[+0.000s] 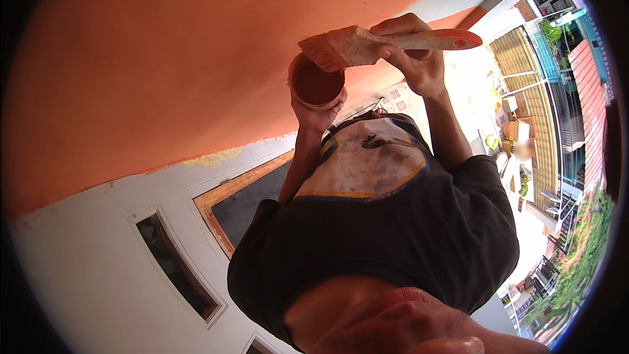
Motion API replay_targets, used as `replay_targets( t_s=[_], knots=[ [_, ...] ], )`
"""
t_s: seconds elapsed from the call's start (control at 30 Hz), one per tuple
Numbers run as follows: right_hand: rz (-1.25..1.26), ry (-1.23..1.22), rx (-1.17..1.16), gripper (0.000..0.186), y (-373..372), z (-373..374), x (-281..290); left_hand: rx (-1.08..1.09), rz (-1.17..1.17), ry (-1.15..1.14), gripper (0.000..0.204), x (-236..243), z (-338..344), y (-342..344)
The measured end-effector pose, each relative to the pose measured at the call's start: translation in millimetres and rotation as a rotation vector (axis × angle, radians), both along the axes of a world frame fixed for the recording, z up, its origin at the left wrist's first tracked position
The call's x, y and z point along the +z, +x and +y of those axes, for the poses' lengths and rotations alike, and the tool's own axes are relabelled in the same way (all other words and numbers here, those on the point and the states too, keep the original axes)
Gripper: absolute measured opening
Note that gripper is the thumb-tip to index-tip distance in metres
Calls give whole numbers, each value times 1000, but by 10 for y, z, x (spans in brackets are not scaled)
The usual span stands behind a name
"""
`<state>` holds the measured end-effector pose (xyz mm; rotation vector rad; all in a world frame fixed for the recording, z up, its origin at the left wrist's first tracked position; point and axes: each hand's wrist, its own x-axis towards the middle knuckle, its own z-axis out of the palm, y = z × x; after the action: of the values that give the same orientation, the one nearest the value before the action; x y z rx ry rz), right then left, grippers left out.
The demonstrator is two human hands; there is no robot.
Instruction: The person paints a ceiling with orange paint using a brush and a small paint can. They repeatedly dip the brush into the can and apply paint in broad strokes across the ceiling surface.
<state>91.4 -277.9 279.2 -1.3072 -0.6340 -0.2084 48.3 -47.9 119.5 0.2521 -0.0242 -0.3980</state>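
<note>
My left hand (316,111) grips a cup (318,84) with reddish-orange paint inside, its mouth facing up toward the camera. My right hand (419,69) is closed around the handle of a wide paintbrush (357,44). The brush lies sideways in view, its paint-coated bristles at the cup's upper rim; whether they touch it, I cannot tell. Beside both hands is a wall (164,59) covered in orange paint, with an uneven border against white and small yellowish patches.
The white surface (78,269) at lower left has narrow windows (173,259) and a wood-framed dark opening (246,203). To the right are a bright patterned floor (400,98), yellow corrugated panels (508,65), railings, plants (576,269), a red roof (583,78) and assorted clutter.
</note>
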Motion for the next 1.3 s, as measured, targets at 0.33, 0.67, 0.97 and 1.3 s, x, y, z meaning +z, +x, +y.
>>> replay_targets(
  t_s=[0.33, 0.67, 0.97, 1.3],
  knots=[
    [-107, -237, 122, 13, -145, 160, 109, -64, 33, 187, 96, -10, 180, -80],
    [-224, -443, 26, 10, -97, -112, 291, -159, -14, 127, 79, 35, -87, 114],
    [-404, -927, -6, 20, -30, -254, 520, -9, 232, 271, 75, 521, -465, 180],
    [-593, -1022, -34, 17, 21, 69, 463, -102, 190, 19, 76, 516, -415, 76]
  ],
)
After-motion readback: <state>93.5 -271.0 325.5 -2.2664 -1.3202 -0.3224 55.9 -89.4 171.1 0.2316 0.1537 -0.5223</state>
